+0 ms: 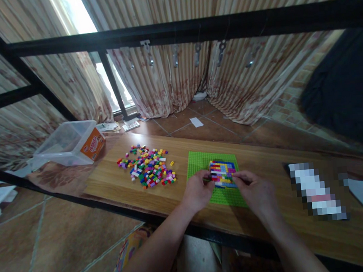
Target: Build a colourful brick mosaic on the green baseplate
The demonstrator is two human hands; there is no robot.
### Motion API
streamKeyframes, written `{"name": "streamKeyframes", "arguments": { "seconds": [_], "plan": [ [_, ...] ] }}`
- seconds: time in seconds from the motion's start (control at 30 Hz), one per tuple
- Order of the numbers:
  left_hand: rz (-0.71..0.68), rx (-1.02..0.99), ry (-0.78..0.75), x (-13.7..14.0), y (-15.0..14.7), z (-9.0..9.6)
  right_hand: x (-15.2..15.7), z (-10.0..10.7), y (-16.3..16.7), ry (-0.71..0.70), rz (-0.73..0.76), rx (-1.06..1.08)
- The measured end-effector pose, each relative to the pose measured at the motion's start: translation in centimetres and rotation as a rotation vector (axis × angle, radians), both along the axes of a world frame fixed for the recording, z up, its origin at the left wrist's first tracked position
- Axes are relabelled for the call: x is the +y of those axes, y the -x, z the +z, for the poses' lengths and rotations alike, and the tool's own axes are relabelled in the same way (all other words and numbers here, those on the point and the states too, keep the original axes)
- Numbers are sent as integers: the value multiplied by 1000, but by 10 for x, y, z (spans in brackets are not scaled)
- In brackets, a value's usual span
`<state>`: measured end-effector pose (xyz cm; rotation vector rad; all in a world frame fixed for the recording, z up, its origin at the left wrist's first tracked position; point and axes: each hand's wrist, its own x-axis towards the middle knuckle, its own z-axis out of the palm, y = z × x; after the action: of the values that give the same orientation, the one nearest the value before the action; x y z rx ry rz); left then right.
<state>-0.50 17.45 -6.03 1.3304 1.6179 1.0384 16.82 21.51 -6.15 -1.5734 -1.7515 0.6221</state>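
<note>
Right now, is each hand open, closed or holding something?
Left hand: curled at the left edge of the brick panel; grip unclear.
Right hand: curled at its right edge; grip unclear.

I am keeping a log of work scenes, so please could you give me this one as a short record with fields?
Surface: wooden table
Base: green studded baseplate, lying on the table
Build: multicoloured brick block on the baseplate
Left hand: the left hand has its fingers at the block's left edge
Right hand: the right hand has its fingertips at the block's right edge
Loose parts: mixed-colour brick pile, left of the baseplate
Container: clear plastic box with orange label, left of the pile
Unclear: pixelated item at right
</note>
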Motion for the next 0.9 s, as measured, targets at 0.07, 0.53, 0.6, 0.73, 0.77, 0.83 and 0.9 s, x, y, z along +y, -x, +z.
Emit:
{"name": "streamKeyframes", "arguments": {
  "seconds": [0.07,0.53,0.6,0.73,0.77,0.83,0.9],
  "plan": [
    [0,-5,-4,0,0,-1,1,1,1,18,-21,4],
    [-6,72,-19,-4,-3,0,13,-3,-2,131,-119,117],
    [-11,86,-29,-4,-4,1,13,-2,-1,135,-123,128],
    [-25,111,-18,-5,-3,1,14,-4,-2,160,-119,131],
    [-27,115,-13,-4,-1,1,14,-5,-4,165,-119,122],
    [8,139,-13,-2,7,2,13,-5,-7,171,-130,104],
    [97,206,-31,1,22,5,11,-4,-10,155,-155,90]
  ]
}}
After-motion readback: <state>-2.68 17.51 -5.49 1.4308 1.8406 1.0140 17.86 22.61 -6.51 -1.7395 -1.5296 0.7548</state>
